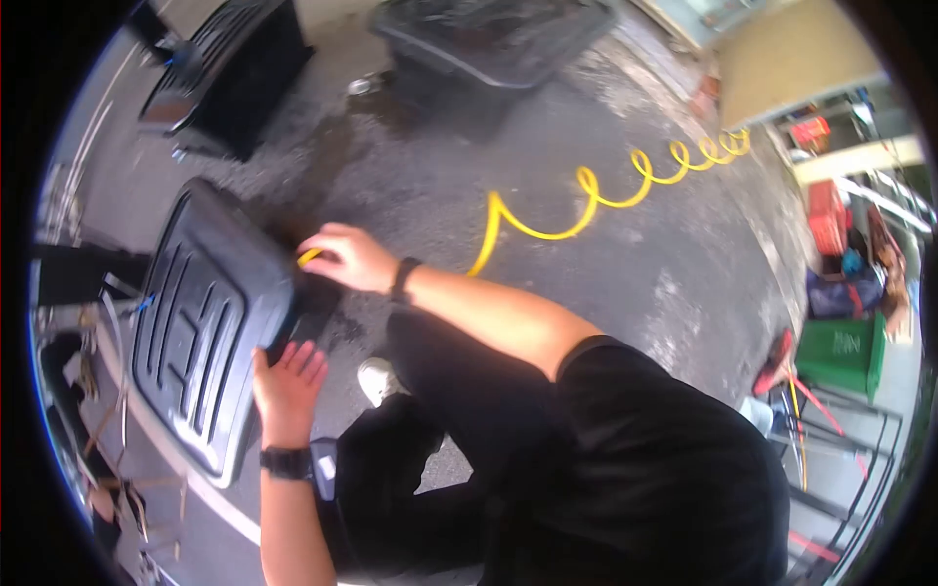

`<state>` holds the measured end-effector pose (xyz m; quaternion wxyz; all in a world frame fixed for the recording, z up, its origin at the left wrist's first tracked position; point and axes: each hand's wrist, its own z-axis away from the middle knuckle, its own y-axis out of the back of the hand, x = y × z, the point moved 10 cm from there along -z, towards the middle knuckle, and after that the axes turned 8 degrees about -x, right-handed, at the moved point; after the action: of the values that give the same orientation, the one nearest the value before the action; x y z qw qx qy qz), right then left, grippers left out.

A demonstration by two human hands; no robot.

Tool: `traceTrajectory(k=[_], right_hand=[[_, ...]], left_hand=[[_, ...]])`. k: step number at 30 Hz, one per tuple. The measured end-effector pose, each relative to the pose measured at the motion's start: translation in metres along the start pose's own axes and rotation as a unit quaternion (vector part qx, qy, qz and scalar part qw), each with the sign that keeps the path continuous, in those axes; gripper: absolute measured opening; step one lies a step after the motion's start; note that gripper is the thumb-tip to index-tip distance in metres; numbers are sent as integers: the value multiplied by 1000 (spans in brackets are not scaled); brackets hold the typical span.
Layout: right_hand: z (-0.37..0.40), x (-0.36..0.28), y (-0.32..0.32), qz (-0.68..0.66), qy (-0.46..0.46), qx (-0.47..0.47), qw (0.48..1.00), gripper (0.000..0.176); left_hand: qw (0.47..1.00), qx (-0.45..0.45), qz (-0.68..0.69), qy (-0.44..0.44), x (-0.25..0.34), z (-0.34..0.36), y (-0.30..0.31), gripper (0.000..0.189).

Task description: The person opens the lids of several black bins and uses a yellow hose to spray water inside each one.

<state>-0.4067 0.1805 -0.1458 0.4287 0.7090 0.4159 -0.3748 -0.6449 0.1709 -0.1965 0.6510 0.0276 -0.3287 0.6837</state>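
A large black ribbed plastic lid or bin panel (239,283) stands tilted at the left. My left hand (289,383) is at its lower right edge, open, palm showing and fingers extended; whether it presses on the edge is unclear. Above it, my right hand (347,258) is closed around a small yellow piece (309,257) beside the panel's upper right edge. A yellow coiled hose (547,234) runs from behind my right forearm towards the upper right. Its link to the yellow piece is hidden.
Two more black plastic bins, one upper left (239,78) and one top centre (489,54), stand on wet, dark ground (645,264). On the right are a green bin (842,354), a red crate (827,217) and a metal rack (850,459). My shoe (377,381) is below my right forearm.
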Motion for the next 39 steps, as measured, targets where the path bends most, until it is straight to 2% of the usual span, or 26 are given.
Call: traceTrajectory(k=[2, 4, 8, 21, 24, 26, 31, 36, 39], right_hand=[[1, -3, -6, 52, 48, -26, 997, 22], [3, 4, -6, 74, 30, -57, 995, 20], [9, 27, 6, 45, -18, -41, 998, 22], [15, 36, 9, 10, -44, -30, 999, 21], [9, 25, 9, 12, -30, -25, 999, 20], [-1, -6, -2, 102, 66, -47, 992, 20], [0, -28, -12, 164, 101, -50, 980, 20], [4, -37, -13, 181, 93, -60, 977, 19], [6, -31, -11, 133, 62, -51, 988, 17]], left_hand=[[1000, 1, -18, -2, 1, 5, -8, 78], [1000, 1, 10, 13, -2, 9, -15, 71], [999, 19, 31, 18, -2, 15, -21, 64], [1000, 20, 2, 10, -1, 15, -20, 65], [1000, 12, 1, 13, -3, 11, -19, 66], [1000, 19, -2, 8, -2, 11, -19, 69], [999, 19, 32, 1, -1, 14, -25, 75], [992, 37, 115, -37, -2, 3, -32, 83], [983, 16, 130, -126, 6, -11, -41, 82]])
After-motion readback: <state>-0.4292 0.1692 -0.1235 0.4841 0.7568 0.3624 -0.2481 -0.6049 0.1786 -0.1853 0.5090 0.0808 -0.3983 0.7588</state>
